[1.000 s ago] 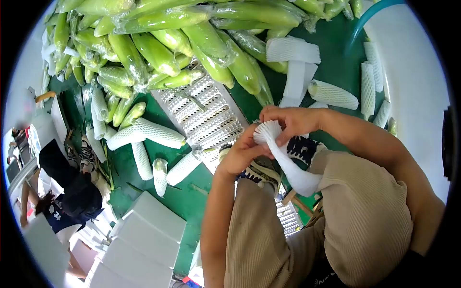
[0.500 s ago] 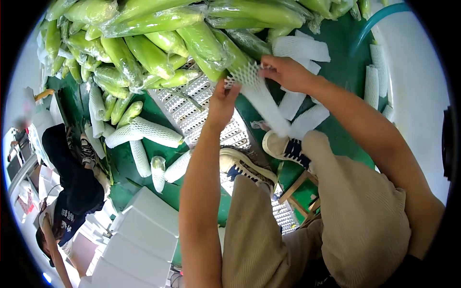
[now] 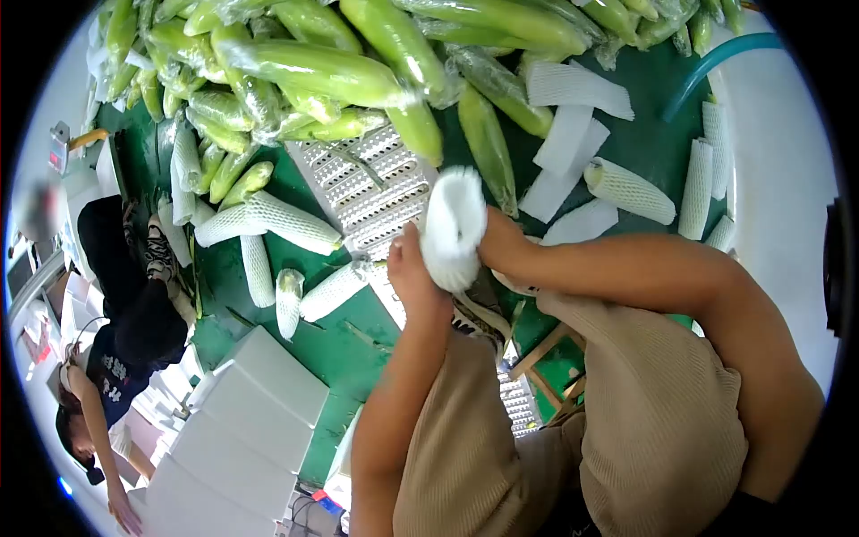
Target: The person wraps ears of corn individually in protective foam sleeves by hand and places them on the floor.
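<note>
A white foam net sleeve (image 3: 455,234) stands between my hands, its open end tilted up toward me. My left hand (image 3: 419,279) grips its left side, thumb up, with the other fingers partly hidden. From the right, my right hand (image 3: 503,243) holds the sleeve, its fingertips hidden behind it. Whether anything is inside the sleeve I cannot tell. Beyond my hands lie green-husked ears of corn (image 3: 327,72), many in clear film. Flat foam sleeves (image 3: 573,94) lie to the right, beside an ear of corn in a foam net sleeve (image 3: 631,190).
A perforated metal strip (image 3: 367,183) crosses the green floor. Several net-sleeved ears (image 3: 291,222) lie to the left, near white foam boxes (image 3: 255,403). A co-worker (image 3: 134,331) bends at the far left. A blue hose (image 3: 716,67) curves at upper right; a wooden stool (image 3: 541,358) stands below me.
My hands have drawn nearer me, and the foam sleeve between them now points its open end upward. A net-sleeved ear now lies on the right. The view has shifted slightly.
</note>
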The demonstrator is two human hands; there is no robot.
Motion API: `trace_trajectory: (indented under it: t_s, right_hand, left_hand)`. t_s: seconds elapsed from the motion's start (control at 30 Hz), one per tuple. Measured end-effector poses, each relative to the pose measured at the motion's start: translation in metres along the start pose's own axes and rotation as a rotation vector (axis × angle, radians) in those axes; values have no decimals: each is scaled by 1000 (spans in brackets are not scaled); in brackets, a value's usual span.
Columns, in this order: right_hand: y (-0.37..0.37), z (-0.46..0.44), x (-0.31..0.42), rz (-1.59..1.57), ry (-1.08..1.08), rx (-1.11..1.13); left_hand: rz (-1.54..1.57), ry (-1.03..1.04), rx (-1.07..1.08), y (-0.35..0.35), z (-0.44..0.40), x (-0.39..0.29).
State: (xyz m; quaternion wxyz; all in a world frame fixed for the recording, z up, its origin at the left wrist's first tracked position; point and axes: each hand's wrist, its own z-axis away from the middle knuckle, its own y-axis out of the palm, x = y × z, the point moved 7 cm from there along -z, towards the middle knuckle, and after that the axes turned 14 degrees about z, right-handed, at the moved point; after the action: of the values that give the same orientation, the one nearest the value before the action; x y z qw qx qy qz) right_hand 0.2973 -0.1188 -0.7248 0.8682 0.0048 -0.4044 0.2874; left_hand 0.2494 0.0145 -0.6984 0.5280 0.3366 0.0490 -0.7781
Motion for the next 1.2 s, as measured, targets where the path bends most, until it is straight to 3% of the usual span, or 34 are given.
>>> trace_trajectory:
  t_s: [0.03,0.1,0.13,0.23,0.33,0.4,0.47,0.5,0.53,0.57,0.63,0.67,0.7,0.77,0.8,0.83,0.9,1.03,1.1,1.2]
  right_hand:
    - [11,-2,4,-257,45,21]
    - [9,-7,23,-201,-73,-19]
    - [7,-7,26,-147,-76,-26]
    - [4,9,31,104,-357,-194]
    - [19,6,7,374,-545,-216]
    - [16,-9,23,-33,-342,-129]
    - [22,-33,13,141,-327,-113]
    - [26,-36,14,192,-358,-92]
    - [35,-45,10,347,-372,-82]
    - [43,-55,9,500,-383,-80]
    - [49,-68,15,408,-71,155]
    - [52,-69,21,295,35,198]
    - [58,-69,24,177,147,243]
    - [80,-78,70,501,-272,320]
    - [95,-72,85,409,-453,353]
    - [101,-64,101,323,-648,379]
    - [103,-51,95,448,-772,436]
    - [7,-17,60,575,-1004,38]
    - [-66,-5,11,675,-777,-163]
    - [-137,19,-52,1051,-582,-177]
  left_hand:
    - [-53,17,87,10,-3,-14]
    - [63,55,76,9,-14,-25]
    - [147,84,56,14,-11,-30]
    - [83,92,-95,7,5,-32]
    - [83,152,31,4,4,-35]
    - [122,261,92,-9,-26,-26]
    - [165,190,-56,-50,-63,20]
    - [61,204,55,-93,-115,60]
    - [45,213,94,-92,-114,54]
    - [-92,210,92,-82,-108,39]
    - [-488,208,42,-63,-96,1]
    - [-1087,360,77,-65,-107,-10]
    - [-1011,322,-52,-84,-127,-19]
    - [-869,207,-290,-112,-149,-18]
    - [-432,236,-212,-89,-117,-29]
    - [-517,529,-66,-110,-131,-24]
    - [-734,586,-95,-109,-103,-16]
    - [-811,300,147,-85,-47,17]
    - [-939,289,252,-77,-39,31]
    - [-1100,284,435,-46,-29,42]
